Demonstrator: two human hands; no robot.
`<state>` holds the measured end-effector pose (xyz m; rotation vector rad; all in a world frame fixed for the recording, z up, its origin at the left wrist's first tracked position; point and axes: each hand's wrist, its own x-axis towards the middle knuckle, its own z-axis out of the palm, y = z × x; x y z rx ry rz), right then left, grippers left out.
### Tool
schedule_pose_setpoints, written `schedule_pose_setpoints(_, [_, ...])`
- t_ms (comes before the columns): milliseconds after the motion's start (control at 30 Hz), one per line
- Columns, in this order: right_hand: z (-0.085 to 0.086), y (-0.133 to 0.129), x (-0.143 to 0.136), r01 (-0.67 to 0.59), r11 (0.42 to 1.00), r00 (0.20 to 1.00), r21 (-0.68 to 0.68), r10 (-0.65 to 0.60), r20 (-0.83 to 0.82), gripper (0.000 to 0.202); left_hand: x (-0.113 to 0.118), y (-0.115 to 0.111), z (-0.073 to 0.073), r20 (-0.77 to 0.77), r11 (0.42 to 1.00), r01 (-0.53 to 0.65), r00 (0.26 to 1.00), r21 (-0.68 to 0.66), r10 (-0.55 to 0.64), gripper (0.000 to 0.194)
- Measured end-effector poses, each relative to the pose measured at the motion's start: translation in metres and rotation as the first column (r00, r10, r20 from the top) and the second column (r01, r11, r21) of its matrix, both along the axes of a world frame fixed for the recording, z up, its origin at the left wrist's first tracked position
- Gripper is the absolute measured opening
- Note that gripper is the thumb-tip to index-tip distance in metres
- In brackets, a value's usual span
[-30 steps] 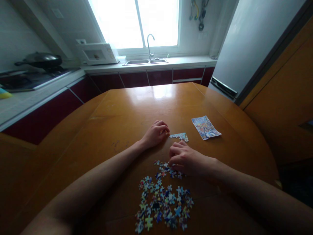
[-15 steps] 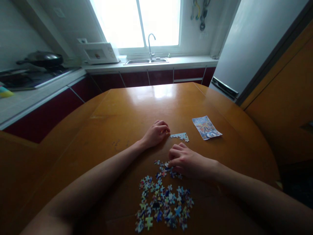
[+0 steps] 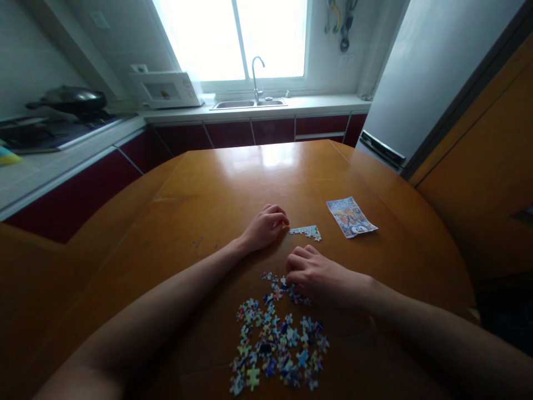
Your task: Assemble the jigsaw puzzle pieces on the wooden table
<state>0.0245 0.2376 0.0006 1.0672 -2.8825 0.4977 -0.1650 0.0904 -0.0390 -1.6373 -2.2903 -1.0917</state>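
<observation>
Puzzle pieces lie loose in a wide scatter on the near part of the wooden desk, with a smaller cluster at the far side of the spread. The two hands are apart from each other. The left hand rests on the desk with its fingers curled, the fingertips right at the left end of a small joined section; whether they grip a piece cannot be told. This section has a straight far edge and reaches nearer at its right end. The right hand is bent over the far cluster, fingers curled and partly hiding it; whether it pinches a piece cannot be told either. Right of the joined section, well apart from the scatter, lies a colourful printed sheet. Beyond the desk are a sink, a white microwave and a bright window.
</observation>
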Motion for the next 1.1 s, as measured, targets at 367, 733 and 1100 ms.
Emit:
schedule_pose_setpoints(367, [-0.004, 0.000, -0.001, -0.056, 0.995, 0.998, -0.077, 0.058, 0.026, 0.009, -0.001, 0.000, -0.001, -0.007, 1.000, 0.012, 1.000, 0.006, -0.012, 0.016])
schedule_pose_setpoints(733, [-0.018, 0.016, -0.015, 0.191, 0.884, 0.981, -0.427, -0.188, 0.049, 0.020, 0.004, -0.002, 0.005, -0.011, 0.996, 0.079, 0.997, 0.045, -0.078, 0.025])
schedule_pose_setpoints(1100, [-0.034, 0.036, -0.035, 0.370, 0.844, 0.922, -0.387, -0.386, 0.038, 0.015, 0.012, -0.008, 0.015, -0.048, 0.948, 0.310, 0.948, -0.072, -0.314, 0.031])
